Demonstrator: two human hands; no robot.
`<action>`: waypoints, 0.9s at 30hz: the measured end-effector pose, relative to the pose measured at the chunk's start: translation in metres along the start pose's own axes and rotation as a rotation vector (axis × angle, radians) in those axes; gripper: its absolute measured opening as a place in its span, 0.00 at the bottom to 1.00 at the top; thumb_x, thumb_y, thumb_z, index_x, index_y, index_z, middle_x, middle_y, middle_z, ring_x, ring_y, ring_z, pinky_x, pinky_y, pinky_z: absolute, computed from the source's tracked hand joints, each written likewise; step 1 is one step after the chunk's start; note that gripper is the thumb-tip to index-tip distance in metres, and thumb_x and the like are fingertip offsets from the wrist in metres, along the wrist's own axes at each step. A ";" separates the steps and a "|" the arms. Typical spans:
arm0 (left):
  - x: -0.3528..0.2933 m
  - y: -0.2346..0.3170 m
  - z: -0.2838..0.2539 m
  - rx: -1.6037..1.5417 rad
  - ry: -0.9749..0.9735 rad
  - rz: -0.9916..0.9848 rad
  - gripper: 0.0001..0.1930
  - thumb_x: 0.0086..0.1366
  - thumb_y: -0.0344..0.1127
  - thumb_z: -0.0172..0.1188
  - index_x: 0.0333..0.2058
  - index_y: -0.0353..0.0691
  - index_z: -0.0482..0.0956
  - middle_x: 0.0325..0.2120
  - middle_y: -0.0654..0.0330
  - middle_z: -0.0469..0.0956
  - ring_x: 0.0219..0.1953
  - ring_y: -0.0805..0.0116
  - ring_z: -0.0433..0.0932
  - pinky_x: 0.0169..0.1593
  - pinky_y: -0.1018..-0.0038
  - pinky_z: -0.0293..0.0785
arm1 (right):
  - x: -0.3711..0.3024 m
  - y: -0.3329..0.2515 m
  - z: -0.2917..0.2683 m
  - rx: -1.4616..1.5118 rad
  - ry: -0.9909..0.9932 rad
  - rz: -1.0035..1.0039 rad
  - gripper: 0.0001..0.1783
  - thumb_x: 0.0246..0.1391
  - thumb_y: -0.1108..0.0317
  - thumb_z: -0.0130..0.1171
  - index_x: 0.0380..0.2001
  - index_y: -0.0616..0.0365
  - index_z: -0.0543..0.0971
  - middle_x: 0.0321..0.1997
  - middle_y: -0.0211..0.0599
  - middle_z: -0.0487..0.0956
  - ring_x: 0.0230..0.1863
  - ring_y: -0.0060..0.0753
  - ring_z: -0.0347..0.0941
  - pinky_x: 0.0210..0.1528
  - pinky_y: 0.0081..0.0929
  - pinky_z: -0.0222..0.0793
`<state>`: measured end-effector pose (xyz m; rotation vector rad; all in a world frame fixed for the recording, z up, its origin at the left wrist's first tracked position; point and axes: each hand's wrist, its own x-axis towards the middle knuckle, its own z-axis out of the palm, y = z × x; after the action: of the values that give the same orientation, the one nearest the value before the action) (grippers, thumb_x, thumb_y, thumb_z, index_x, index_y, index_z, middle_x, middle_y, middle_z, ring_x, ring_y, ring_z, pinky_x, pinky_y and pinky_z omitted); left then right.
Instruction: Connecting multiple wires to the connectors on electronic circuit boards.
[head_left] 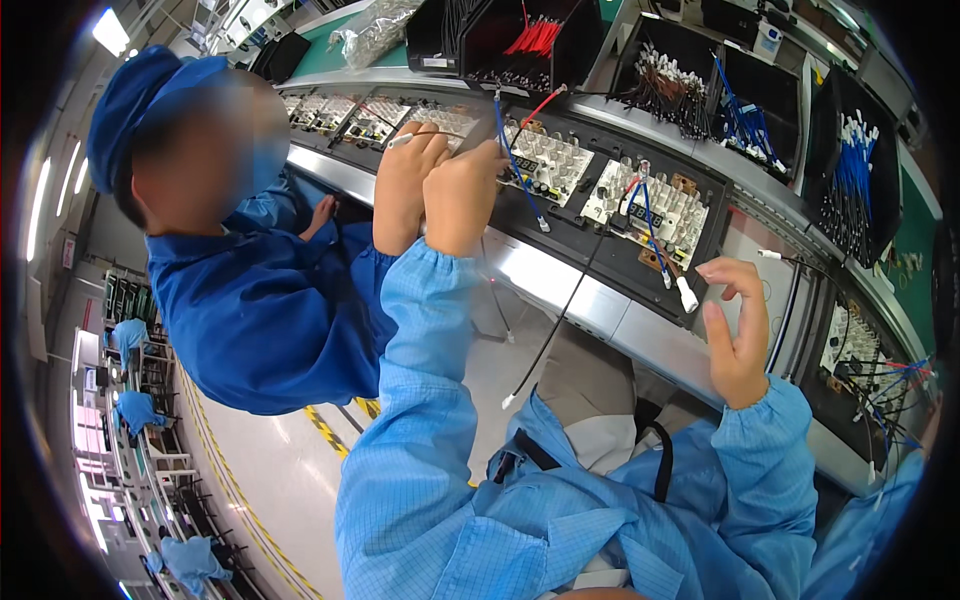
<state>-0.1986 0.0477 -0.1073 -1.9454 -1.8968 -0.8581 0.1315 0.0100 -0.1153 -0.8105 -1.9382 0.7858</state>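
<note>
My left hand (462,200) is closed, reaching to the far left beside a circuit board (545,165). A blue wire (515,165) and a red wire (538,108) pass close to its fingertips; what it grips is hidden. My right hand (738,335) is open, fingers curved and thumb apart, at the near right of another circuit board (655,208). Close to its fingertips lies a white connector (687,294). Blue and red wires cross this board. A black wire (558,320) runs from it over the metal rail and hangs down.
A co-worker in dark blue (265,310) sits at left, and their hand (402,190) is right beside mine, near a white connector. Black bins (665,85) of red, brown and blue wires line the far side. A wired board (850,340) lies at right.
</note>
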 end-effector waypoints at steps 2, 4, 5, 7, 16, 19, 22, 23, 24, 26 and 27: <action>0.001 0.002 -0.002 0.061 -0.008 0.014 0.05 0.51 0.25 0.58 0.23 0.42 0.72 0.21 0.59 0.79 0.25 0.58 0.78 0.25 0.65 0.71 | 0.000 -0.002 0.000 0.035 -0.007 0.007 0.15 0.51 0.75 0.48 0.45 0.60 0.69 0.47 0.41 0.72 0.46 0.33 0.66 0.45 0.27 0.58; 0.002 0.004 -0.004 0.051 0.003 0.029 0.05 0.51 0.25 0.58 0.23 0.42 0.72 0.21 0.59 0.79 0.24 0.58 0.78 0.24 0.65 0.71 | 0.001 -0.006 0.002 0.043 -0.002 -0.016 0.15 0.49 0.77 0.49 0.43 0.61 0.69 0.46 0.44 0.73 0.46 0.37 0.68 0.47 0.30 0.61; 0.002 0.004 -0.004 0.042 0.015 0.043 0.05 0.51 0.26 0.58 0.23 0.43 0.72 0.21 0.59 0.79 0.24 0.57 0.78 0.24 0.65 0.71 | 0.002 -0.007 0.002 0.051 0.003 -0.039 0.14 0.48 0.80 0.51 0.41 0.63 0.70 0.44 0.46 0.74 0.45 0.42 0.71 0.49 0.32 0.63; 0.002 0.000 -0.001 0.022 0.007 0.037 0.05 0.51 0.26 0.58 0.23 0.43 0.72 0.21 0.59 0.79 0.24 0.57 0.78 0.24 0.65 0.71 | 0.001 -0.008 0.003 0.054 -0.004 -0.048 0.15 0.47 0.80 0.51 0.41 0.63 0.70 0.44 0.47 0.74 0.45 0.43 0.71 0.49 0.33 0.64; 0.002 -0.003 0.003 -0.041 -0.020 -0.009 0.02 0.53 0.29 0.57 0.25 0.43 0.73 0.20 0.56 0.76 0.23 0.54 0.77 0.24 0.63 0.69 | 0.004 -0.011 0.004 0.047 -0.013 -0.105 0.14 0.46 0.81 0.52 0.39 0.62 0.71 0.42 0.46 0.76 0.44 0.45 0.72 0.48 0.35 0.66; 0.002 -0.002 -0.001 -0.052 -0.035 -0.014 0.02 0.53 0.29 0.57 0.26 0.44 0.74 0.20 0.56 0.76 0.23 0.53 0.76 0.24 0.63 0.69 | 0.005 -0.011 0.004 0.064 -0.009 -0.125 0.14 0.46 0.81 0.52 0.39 0.62 0.72 0.42 0.46 0.76 0.44 0.46 0.72 0.48 0.35 0.66; 0.002 -0.001 0.002 -0.028 -0.040 -0.009 0.01 0.54 0.29 0.57 0.26 0.44 0.75 0.20 0.55 0.76 0.23 0.53 0.76 0.24 0.62 0.69 | 0.005 -0.010 0.004 0.074 -0.007 -0.118 0.14 0.46 0.81 0.52 0.39 0.62 0.72 0.42 0.46 0.76 0.44 0.45 0.72 0.48 0.35 0.66; 0.002 0.000 0.005 -0.004 -0.038 -0.001 0.01 0.54 0.29 0.57 0.26 0.44 0.75 0.20 0.55 0.76 0.23 0.53 0.76 0.24 0.62 0.70 | 0.005 -0.009 0.003 0.073 -0.004 -0.114 0.14 0.46 0.81 0.51 0.39 0.62 0.72 0.42 0.46 0.76 0.44 0.45 0.72 0.48 0.35 0.66; 0.003 0.000 0.007 -0.006 -0.040 0.002 0.01 0.54 0.29 0.57 0.26 0.44 0.75 0.20 0.55 0.76 0.23 0.53 0.76 0.24 0.62 0.70 | 0.004 -0.009 0.002 0.072 -0.001 -0.112 0.14 0.46 0.81 0.51 0.39 0.62 0.72 0.42 0.46 0.76 0.44 0.45 0.72 0.48 0.35 0.66; 0.004 0.001 0.015 0.028 -0.027 0.012 0.00 0.55 0.31 0.57 0.26 0.44 0.75 0.21 0.55 0.77 0.23 0.52 0.77 0.24 0.62 0.70 | 0.005 -0.007 -0.002 0.071 -0.058 -0.089 0.14 0.50 0.77 0.49 0.42 0.63 0.70 0.44 0.45 0.72 0.45 0.38 0.70 0.51 0.32 0.64; 0.004 0.002 0.019 0.017 -0.026 0.020 0.00 0.55 0.31 0.57 0.26 0.44 0.75 0.21 0.55 0.77 0.23 0.52 0.77 0.24 0.62 0.70 | 0.005 -0.006 -0.005 0.060 -0.050 -0.086 0.14 0.50 0.77 0.49 0.42 0.63 0.70 0.44 0.45 0.72 0.45 0.38 0.70 0.51 0.32 0.64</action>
<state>-0.1932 0.0615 -0.1194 -1.9713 -1.8900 -0.8117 0.1325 0.0116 -0.1064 -0.6726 -1.9705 0.8158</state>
